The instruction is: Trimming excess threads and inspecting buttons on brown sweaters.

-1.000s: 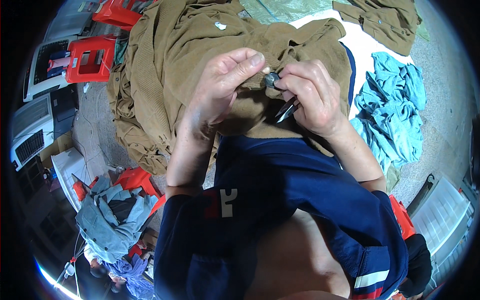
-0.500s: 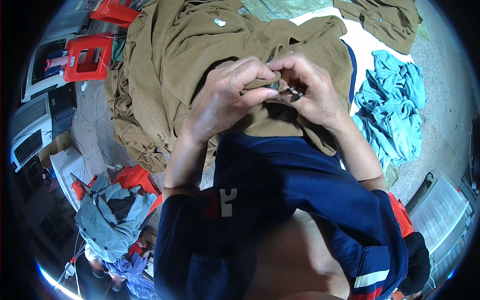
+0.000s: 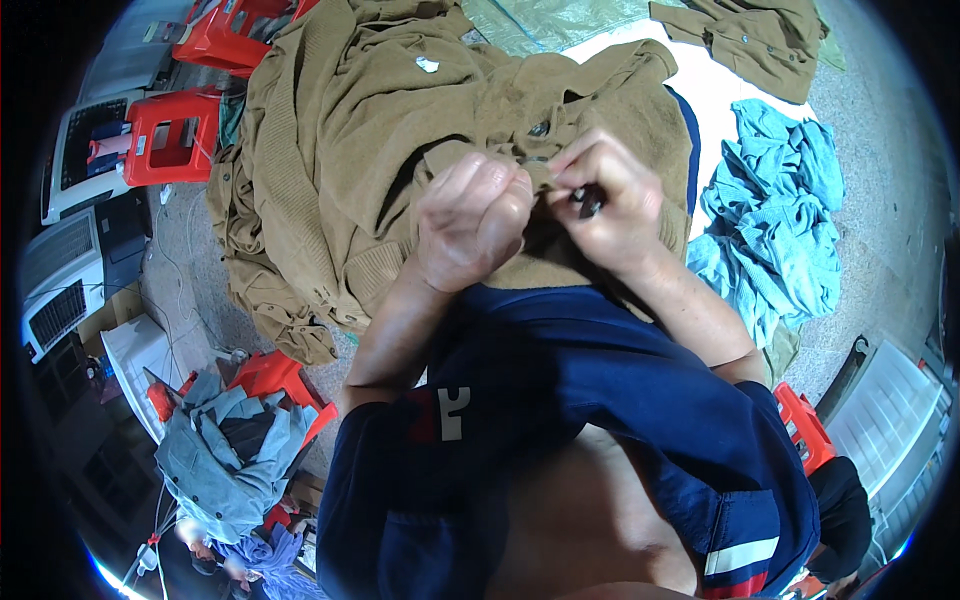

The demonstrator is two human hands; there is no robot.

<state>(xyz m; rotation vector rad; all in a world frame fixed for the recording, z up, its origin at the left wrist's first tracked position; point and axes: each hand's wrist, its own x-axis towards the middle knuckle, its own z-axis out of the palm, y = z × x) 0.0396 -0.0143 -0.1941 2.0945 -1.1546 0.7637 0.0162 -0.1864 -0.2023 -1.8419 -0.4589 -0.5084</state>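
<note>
A brown knitted cardigan [image 3: 480, 110] with dark buttons lies spread over my lap and the surface in front of me. My left hand [image 3: 472, 220] is closed at its front edge; the fingers curl inward and mostly hide the cloth they grip. Close beside it on the right, my right hand [image 3: 612, 205] is closed, thumb and forefinger pinched together just above the cardigan. A small dark metal tool [image 3: 590, 200] sticks out from that palm, slightly blurred, its exact kind hidden by the fingers. One dark button [image 3: 540, 129] shows just beyond the hands.
More brown knitwear [image 3: 280, 310] is heaped at the left. On the right lie crumpled turquoise garments [image 3: 775, 220] and another brown cardigan [image 3: 765, 45] on a white sheet. Red stools [image 3: 140, 140] stand at the left, one lower down bearing grey-blue clothes [image 3: 215, 450].
My left hand has turned and curled into a fist, where it pinched the cloth at a button before. My right hand has moved slightly down, and the cloth between them has dropped.
</note>
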